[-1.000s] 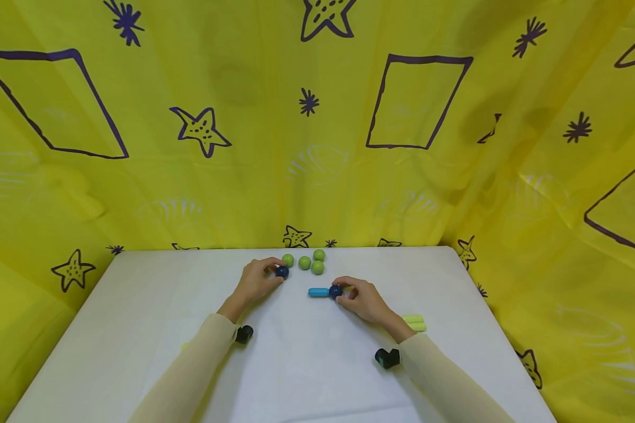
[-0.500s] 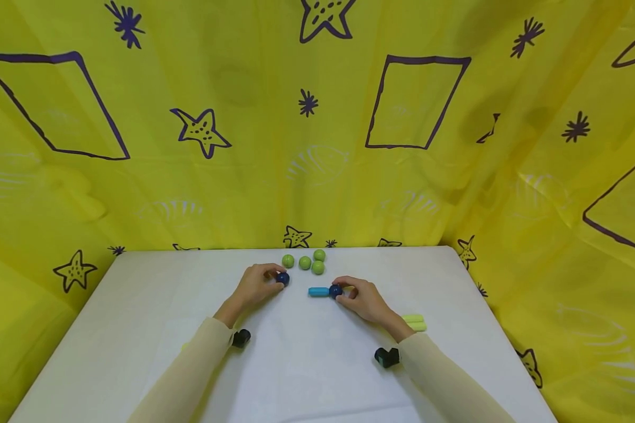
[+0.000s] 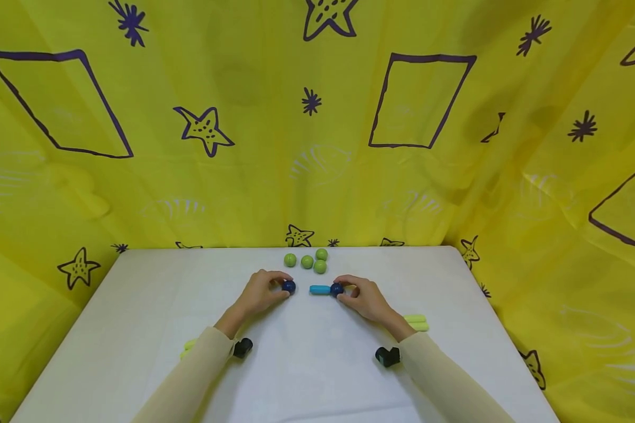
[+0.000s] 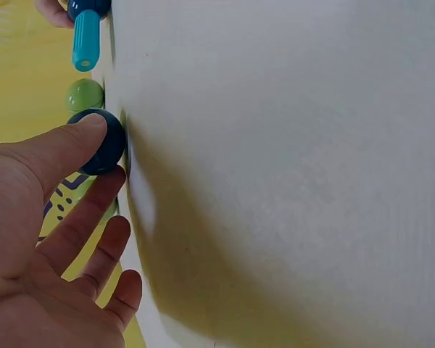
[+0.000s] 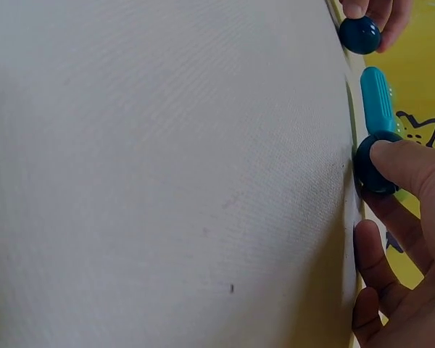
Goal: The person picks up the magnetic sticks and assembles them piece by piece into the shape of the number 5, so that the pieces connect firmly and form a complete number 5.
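In the head view my left hand [image 3: 261, 292] pinches a dark blue ball [image 3: 288, 286] between thumb and fingers, low over the white table. My right hand [image 3: 367, 299] grips a second dark blue ball [image 3: 337, 289], which has a light blue ribbed stick [image 3: 320, 289] joined to its left side. The stick's free end points at the left hand's ball, with a small gap between them. In the left wrist view the thumb lies across the ball [image 4: 105, 145]. The right wrist view shows the thumb on the ball at the base of the stick [image 5: 377, 98].
Several green balls [image 3: 307, 262] sit near the back edge of the white table [image 3: 307, 364]. Yellow-green sticks [image 3: 415, 322] lie beyond the right wrist, and more yellow-green sticks [image 3: 189, 348] show beside the left sleeve. A yellow patterned curtain [image 3: 264, 176] hangs behind.
The left hand has drawn its dark blue ball away from the green balls, toward the front and slightly right, level with the stick. The right hand has stayed nearly still.
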Available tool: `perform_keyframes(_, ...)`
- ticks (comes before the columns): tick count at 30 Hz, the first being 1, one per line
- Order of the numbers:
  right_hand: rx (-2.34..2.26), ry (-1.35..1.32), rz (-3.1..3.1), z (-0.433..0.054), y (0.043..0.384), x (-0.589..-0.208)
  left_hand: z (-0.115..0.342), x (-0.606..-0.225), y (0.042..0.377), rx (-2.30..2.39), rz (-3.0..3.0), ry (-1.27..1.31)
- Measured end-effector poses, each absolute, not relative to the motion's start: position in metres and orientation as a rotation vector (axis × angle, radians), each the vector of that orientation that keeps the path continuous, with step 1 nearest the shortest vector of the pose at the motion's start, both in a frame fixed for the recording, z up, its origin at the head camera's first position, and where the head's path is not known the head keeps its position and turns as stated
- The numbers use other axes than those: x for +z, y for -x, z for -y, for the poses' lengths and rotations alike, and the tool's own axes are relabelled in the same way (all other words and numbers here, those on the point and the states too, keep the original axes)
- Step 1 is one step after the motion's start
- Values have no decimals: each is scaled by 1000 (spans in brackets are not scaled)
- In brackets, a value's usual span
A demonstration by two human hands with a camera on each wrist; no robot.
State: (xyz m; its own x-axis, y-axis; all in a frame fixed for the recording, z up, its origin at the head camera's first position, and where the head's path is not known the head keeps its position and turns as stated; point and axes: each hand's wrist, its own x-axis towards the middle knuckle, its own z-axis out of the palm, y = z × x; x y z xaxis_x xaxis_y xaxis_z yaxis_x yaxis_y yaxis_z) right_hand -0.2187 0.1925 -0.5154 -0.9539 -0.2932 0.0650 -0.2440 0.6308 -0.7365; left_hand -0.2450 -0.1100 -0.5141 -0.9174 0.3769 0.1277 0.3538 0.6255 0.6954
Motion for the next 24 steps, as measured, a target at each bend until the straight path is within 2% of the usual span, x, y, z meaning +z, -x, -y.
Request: perform_keyframes(24, -1227, 442, -2791, -192, 218, -515, 82, -514, 245, 1196, -2731, -661)
